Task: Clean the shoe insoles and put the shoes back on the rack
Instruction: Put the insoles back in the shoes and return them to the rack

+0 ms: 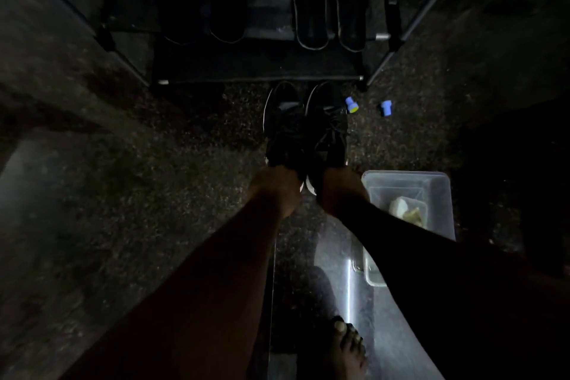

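The scene is very dark. Two black shoes with white soles point toward a black shoe rack (pixel 259 71). My left hand (pixel 277 191) grips the heel of the left shoe (pixel 282 126). My right hand (pixel 339 191) grips the heel of the right shoe (pixel 327 129). Both shoes are just in front of the rack's lowest shelf, above the speckled floor. Whether they touch the floor I cannot tell. The insoles are hidden.
On the rack lie a pair of dark slippers (pixel 330 15) and another dim pair to the left. Two small blue caps (pixel 351 105) (pixel 386 108) lie on the floor. A clear plastic tub (pixel 441 194) with a sponge stands at the right. My bare foot (pixel 350 348) is below.
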Motion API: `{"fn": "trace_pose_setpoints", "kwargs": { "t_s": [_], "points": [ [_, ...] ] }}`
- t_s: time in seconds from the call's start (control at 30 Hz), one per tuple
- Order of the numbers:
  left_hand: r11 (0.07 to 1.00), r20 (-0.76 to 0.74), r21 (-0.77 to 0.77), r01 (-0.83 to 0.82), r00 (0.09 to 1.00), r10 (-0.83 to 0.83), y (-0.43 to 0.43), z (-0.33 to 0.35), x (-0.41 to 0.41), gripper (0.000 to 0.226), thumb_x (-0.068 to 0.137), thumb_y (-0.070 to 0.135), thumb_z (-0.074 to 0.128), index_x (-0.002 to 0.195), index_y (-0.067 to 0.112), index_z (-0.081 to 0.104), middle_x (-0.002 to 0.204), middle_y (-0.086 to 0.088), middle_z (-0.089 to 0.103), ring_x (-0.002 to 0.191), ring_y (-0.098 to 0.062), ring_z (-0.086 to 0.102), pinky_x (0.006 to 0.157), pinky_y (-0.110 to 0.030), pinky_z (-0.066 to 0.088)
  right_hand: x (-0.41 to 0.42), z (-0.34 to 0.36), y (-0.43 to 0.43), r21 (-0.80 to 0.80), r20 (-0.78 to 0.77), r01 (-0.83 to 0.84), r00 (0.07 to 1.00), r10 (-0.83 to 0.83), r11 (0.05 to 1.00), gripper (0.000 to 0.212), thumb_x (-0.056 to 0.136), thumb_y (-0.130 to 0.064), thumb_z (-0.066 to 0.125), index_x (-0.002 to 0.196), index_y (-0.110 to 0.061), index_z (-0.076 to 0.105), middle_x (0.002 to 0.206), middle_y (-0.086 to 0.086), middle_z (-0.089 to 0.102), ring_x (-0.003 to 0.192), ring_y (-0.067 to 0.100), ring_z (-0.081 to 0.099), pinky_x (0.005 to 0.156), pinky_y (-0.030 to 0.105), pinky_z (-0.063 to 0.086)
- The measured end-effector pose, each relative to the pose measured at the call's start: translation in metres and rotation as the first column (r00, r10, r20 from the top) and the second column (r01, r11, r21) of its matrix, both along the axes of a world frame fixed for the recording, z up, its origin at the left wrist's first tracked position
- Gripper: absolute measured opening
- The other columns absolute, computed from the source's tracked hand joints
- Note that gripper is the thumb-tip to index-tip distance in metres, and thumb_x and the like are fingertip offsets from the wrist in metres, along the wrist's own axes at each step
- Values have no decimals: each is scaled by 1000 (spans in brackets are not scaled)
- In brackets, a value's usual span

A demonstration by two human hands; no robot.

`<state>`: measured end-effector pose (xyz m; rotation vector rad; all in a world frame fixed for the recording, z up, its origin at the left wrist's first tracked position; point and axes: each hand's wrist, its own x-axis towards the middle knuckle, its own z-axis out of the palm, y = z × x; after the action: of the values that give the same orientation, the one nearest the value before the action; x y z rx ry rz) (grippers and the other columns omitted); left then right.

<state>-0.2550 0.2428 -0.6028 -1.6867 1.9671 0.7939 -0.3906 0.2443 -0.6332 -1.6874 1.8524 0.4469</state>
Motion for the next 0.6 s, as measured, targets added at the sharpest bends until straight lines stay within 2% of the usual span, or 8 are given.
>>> {"fn": "trace_pose_setpoints", "kwargs": {
  "t_s": [0.2,0.33,0.43,0.5,0.6],
  "points": [
    [996,-44,-70,-57,998,54,-26,78,12,29,102,29,54,123,15,68,131,-9,67,123,-31,63,101,-40,52,10,81,-20,-19,33,72,997,-72,997,32,96,-20,58,123,-7,68,124,24,66,117,43,63,92,43,55],
    [997,-16,-71,-27,1000,26,-43,160,18,31,102,29,54,124,13,69,132,-11,66,123,-32,62,100,-39,50,19,158,-34,7,106,87,990,-88,996,36,96,-33,59,123,-11,69,125,21,67,117,42,64,95,44,55],
    [998,2,-70,8,1000,-8,-44,218,24,31,101,32,56,120,13,70,128,-11,68,119,-33,65,95,-39,53,21,208,-37,13,131,63,989,-64,998,48,90,-42,50,127,-15,64,125,17,67,114,40,65,94,43,56],
    [996,-12,-83,26,1000,-28,-43,256,29,32,100,36,56,118,14,71,124,-11,70,115,-32,67,92,-38,54,19,245,-41,42,111,27,993,-31,999,42,92,-38,49,122,-13,65,121,16,68,109,39,66,91,42,56],
    [991,-10,-129,33,999,-35,-50,307,33,30,96,39,58,115,19,72,120,-7,72,110,-30,69,89,-36,54,18,301,-50,64,88,5,996,-10,998,28,95,-27,57,114,-9,68,115,17,69,106,37,67,89,39,56]
  ]
}}
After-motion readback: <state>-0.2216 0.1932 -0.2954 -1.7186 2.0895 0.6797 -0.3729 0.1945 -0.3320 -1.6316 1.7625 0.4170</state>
